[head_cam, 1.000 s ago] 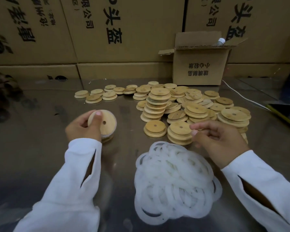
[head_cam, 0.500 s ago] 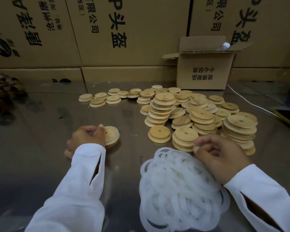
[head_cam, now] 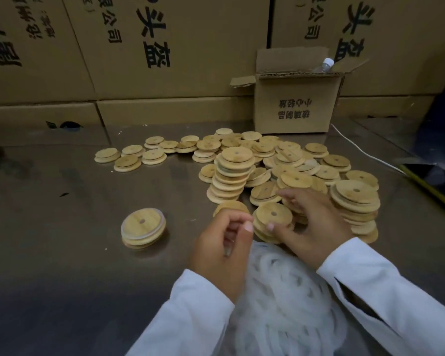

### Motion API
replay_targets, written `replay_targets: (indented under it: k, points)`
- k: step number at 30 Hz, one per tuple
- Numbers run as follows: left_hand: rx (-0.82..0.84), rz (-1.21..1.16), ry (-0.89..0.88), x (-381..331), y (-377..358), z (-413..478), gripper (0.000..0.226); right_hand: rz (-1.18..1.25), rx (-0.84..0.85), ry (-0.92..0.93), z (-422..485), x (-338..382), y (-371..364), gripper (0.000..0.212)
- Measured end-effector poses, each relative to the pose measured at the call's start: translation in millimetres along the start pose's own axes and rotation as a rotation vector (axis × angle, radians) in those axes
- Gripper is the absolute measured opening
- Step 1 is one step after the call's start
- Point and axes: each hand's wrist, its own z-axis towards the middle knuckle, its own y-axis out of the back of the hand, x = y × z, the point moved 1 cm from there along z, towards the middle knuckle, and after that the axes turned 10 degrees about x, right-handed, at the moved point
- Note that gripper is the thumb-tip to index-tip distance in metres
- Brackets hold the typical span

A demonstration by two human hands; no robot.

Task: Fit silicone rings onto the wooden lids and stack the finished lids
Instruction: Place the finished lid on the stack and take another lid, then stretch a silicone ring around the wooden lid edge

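A small stack of wooden lids [head_cam: 143,227] lies at the left, its top lid showing a pale silicone ring around the edge. My left hand [head_cam: 221,245] hovers curled over the far edge of the white silicone ring pile [head_cam: 280,291]; something pale shows between its fingers, but I cannot tell what. My right hand [head_cam: 314,222] reaches onto a short stack of bare lids [head_cam: 272,217], thumb on the front edge of the top lid and fingers behind it. Many more lids lie loose and stacked behind, including a tall stack [head_cam: 231,173].
An open small cardboard box [head_cam: 293,104] with a bottle cap [head_cam: 328,62] showing stands at the back. Large cartons [head_cam: 165,47] wall off the far side. A white cable [head_cam: 357,147] and a yellow-edged dark object [head_cam: 429,186] lie at the right on the metal table [head_cam: 49,201].
My left hand set its ringed lid on the small left stack, let go and moved right to the ring pile. My right hand shifted onto the short lid stack.
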Motion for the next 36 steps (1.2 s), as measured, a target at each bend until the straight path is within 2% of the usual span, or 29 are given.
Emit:
replay_targets:
  k: [3,7,10,12,15,19,21,23,25,27,29,33,36]
  points:
    - [-0.031,-0.053,0.090,8.4,-3.2,2.6,0.023,-0.062,0.088,0.001,5.5,-0.8,-7.0,0.052]
    - [-0.068,-0.064,0.136,10.1,-3.3,6.1,0.023,-0.058,0.174,-0.018,5.0,-1.8,-2.9,0.053]
    - [-0.047,-0.061,0.139,7.2,-2.9,7.5,0.022,-0.090,0.140,-0.034,-5.1,-0.2,7.9,0.052]
    - [-0.038,-0.073,0.127,5.1,-1.8,7.2,0.018,-0.065,0.024,0.048,-16.4,3.4,16.8,0.050]
    - [0.008,-0.146,0.091,-1.7,1.9,6.5,0.014,0.095,-0.137,0.268,-35.8,13.6,27.2,0.051]
    - [0.203,-0.326,0.024,-9.0,3.8,5.0,0.042,0.046,-0.190,0.507,-43.9,29.6,23.1,0.059]
    - [0.292,-0.319,0.016,-11.7,3.1,3.1,0.034,-0.025,-0.205,0.564,-42.3,33.4,20.0,0.060]
    - [0.277,-0.341,0.040,-12.0,2.7,1.8,0.020,0.080,-0.174,0.501,-42.2,34.8,19.4,0.064]
    - [0.208,-0.395,0.099,-9.7,4.1,2.2,0.013,0.316,-0.127,0.311,-42.1,32.4,23.0,0.067]
    - [0.131,-0.485,0.171,-7.7,5.3,3.5,0.007,0.414,-0.110,0.127,-39.2,23.8,27.6,0.045]
    - [0.071,-0.600,0.243,-5.8,6.2,5.3,0.013,0.404,-0.020,0.017,-35.3,11.4,30.2,0.017]
    - [0.026,-0.754,0.290,-5.4,7.8,5.0,0.016,0.360,0.328,-0.046,-35.2,-3.8,24.3,0.022]
    - [0.005,-0.812,0.309,-6.5,11.6,4.0,0.018,0.382,0.438,-0.035,-35.4,-6.6,22.8,0.023]
